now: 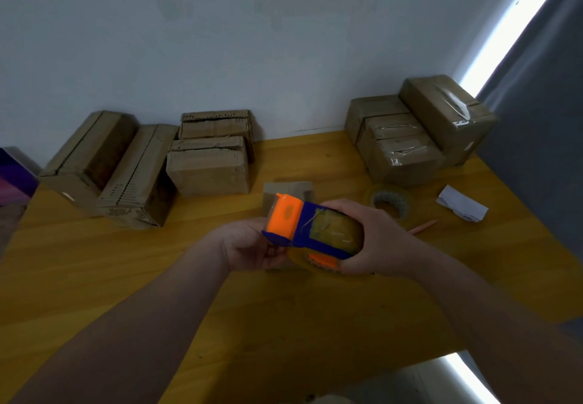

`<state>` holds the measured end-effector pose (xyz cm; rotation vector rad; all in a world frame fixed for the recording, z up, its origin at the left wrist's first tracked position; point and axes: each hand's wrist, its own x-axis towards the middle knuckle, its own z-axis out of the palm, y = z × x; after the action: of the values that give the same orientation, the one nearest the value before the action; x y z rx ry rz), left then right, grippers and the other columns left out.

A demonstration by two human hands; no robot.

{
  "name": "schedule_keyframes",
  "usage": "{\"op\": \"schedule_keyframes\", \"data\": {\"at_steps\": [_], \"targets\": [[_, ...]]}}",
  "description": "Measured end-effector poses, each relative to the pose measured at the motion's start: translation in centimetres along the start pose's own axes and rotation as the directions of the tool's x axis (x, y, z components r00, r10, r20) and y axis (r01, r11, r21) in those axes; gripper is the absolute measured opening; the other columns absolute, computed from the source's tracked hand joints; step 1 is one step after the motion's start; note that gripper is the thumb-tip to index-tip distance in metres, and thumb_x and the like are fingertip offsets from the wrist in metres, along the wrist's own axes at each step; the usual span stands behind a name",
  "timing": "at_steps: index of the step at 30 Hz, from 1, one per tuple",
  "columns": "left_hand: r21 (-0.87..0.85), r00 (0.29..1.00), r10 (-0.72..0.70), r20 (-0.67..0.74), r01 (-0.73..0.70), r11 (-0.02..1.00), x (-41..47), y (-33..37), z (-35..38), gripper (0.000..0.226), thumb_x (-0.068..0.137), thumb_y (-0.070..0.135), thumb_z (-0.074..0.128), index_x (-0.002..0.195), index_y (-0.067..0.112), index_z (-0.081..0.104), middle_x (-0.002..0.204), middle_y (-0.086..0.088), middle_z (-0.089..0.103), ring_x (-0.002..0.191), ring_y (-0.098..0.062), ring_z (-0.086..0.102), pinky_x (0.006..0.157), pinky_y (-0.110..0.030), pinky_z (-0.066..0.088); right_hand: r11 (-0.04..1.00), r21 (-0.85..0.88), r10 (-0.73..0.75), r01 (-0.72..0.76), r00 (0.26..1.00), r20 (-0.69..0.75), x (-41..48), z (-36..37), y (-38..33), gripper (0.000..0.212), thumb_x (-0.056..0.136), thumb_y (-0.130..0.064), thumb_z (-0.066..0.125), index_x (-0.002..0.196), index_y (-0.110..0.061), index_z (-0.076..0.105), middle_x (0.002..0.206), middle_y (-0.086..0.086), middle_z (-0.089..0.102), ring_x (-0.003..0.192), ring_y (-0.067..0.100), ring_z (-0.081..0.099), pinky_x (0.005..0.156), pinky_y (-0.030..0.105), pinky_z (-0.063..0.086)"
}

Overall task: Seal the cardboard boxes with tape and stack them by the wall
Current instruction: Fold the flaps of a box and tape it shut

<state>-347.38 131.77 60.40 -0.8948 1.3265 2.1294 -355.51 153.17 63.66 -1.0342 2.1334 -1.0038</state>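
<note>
I'm gripping the tape dispenser (pixel 303 230) in my right hand (pixel 378 239), my left hand (pixel 246 246) holding the small box (pixel 288 190), whose seam probably needs taping next.

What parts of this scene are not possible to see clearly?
Small cardboard box: head view, mostly hidden by the tape dispenser.
Left hand: head view, fingers covered by the dispenser.
Purple object: head view, cut off by the left edge.
Pencil: head view, partly behind the right hand.

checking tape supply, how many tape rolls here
2: one roll in the dispenser held by the left hand and right hand, one loose roll on the table right of them. Others may hide behind boxes.
</note>
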Motion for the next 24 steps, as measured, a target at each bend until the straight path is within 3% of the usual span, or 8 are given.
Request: {"op": "schedule_keyframes", "data": {"at_steps": [3, 7, 10, 17, 24], "targets": [[0.02, 1.0, 0.015, -0.004, -0.015, 1.0, 0.2, 0.0, -0.1, 0.023, 0.086, 0.006, 0.057, 0.065, 0.007, 0.065, 0.061, -0.007, 0.064, 0.052, -0.013, 0.062, 0.053, -0.026, 0.057, 0.999, -0.035, -0.006, 0.007, 1.0, 0.016, -0.1, 0.3, -0.2, 0.084, 0.067, -0.017, 0.087, 0.131, -0.04, 0.039, 0.124, -0.017, 0.051, 0.113, 0.004, 0.055, 0.084, 0.021, 0.055], [-0.006, 0.994, 0.091, -0.062, -0.091, 0.996, 0.4, -0.5, 0.0, 0.01, 0.089, 0.008, 0.057, 0.082, 0.008, 0.064, 0.076, -0.01, 0.067, 0.07, -0.019, 0.065, 0.076, -0.034, 0.053, 0.976, -0.216, 0.001, 0.001, 1.0, 0.009, 0.1, 0.7, -0.1, 0.086, 0.067, -0.024, 0.084, 0.138, -0.037, 0.037, 0.118, -0.018, 0.052, 0.105, 0.006, 0.058, 0.083, 0.024, 0.056], [-0.03, 0.978, 0.153, -0.14, -0.159, 0.987, 0.4, -0.7, 0.0, 0.014, 0.091, 0.003, 0.052, 0.082, 0.007, 0.061, 0.076, -0.01, 0.063, 0.072, -0.019, 0.06, 0.068, -0.029, 0.053, 0.936, -0.348, 0.044, -0.039, 0.999, 0.005, 0.3, 1.6, -0.2, 0.09, 0.068, -0.031, 0.08, 0.142, -0.038, 0.028, 0.123, -0.01, 0.054, 0.105, 0.009, 0.057, 0.086, 0.033, 0.055], [0.134, 0.943, 0.293, -0.161, -0.273, 0.953, -0.1, 2.6, -1.2, 0.022, 0.09, -0.008, 0.047, 0.077, 0.005, 0.059, 0.052, -0.001, 0.053, 0.047, -0.008, 0.047, 0.052, -0.021, 0.043, 0.766, -0.642, -0.037, -0.021, 0.996, -0.076, 1.1, 1.9, -0.4, 0.097, 0.072, -0.043, 0.076, 0.148, -0.03, 0.016, 0.132, -0.004, 0.051, 0.114, 0.015, 0.054, 0.081, 0.026, 0.043], [0.298, 0.836, 0.492, -0.243, -0.418, 0.858, -0.6, 3.0, -1.3, 0.018, 0.092, 0.002, 0.056, 0.076, 0.01, 0.059, 0.072, -0.003, 0.059, 0.067, -0.009, 0.054, 0.057, -0.018, 0.048, 0.833, -0.548, -0.001, -0.078, 0.99, -0.142, 1.6, 0.0, 0.0, 0.094, 0.069, -0.05, 0.075, 0.143, -0.038, 0.019, 0.123, -0.008, 0.056, 0.106, 0.015, 0.059, 0.083, 0.033, 0.051]]}}
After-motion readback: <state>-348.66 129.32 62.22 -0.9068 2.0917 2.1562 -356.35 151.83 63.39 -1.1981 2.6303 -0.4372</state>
